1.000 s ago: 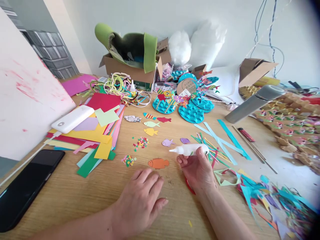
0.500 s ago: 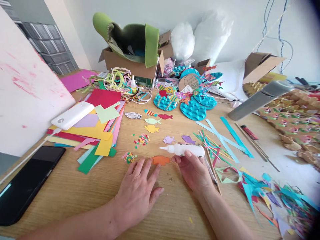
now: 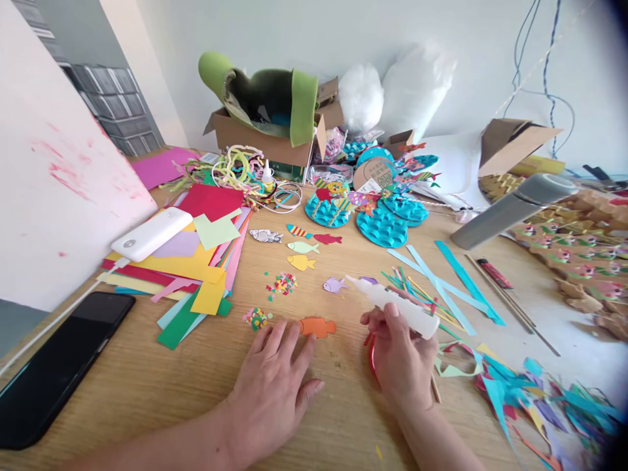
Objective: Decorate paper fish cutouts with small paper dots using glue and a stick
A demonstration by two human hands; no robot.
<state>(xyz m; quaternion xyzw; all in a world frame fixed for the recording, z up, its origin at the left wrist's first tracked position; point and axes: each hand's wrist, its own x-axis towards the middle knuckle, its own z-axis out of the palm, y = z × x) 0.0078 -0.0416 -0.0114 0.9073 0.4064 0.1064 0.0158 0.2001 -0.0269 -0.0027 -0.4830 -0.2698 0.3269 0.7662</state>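
Observation:
My left hand [image 3: 277, 379] lies flat on the table with its fingers spread, fingertips at the lower edge of an orange paper fish [image 3: 318, 326]. In my right hand [image 3: 405, 356] is a white glue bottle [image 3: 405, 307], tilted with its nozzle pointing up and left, above the table. A red curved edge [image 3: 371, 358] shows beside that hand; I cannot make out what it belongs to. Two piles of paper confetti [image 3: 282, 285] lie beyond my left hand. Farther back are small paper fish in yellow [image 3: 301, 262], pale green [image 3: 303, 247], red [image 3: 327, 239] and purple [image 3: 335, 284].
Coloured paper [image 3: 216, 203] with a white power bank [image 3: 153, 233] sits at left, above a black phone [image 3: 63, 360]. Blue egg-carton discs [image 3: 383, 226] stand at the back. Paper strips [image 3: 441, 284], a grey bottle [image 3: 510, 212] and scraps [image 3: 544, 399] occupy the right.
My right hand has moved right, away from the orange fish, and the glue bottle has tilted nozzle-up. The red edge now shows beside it. My left hand stays by the fish.

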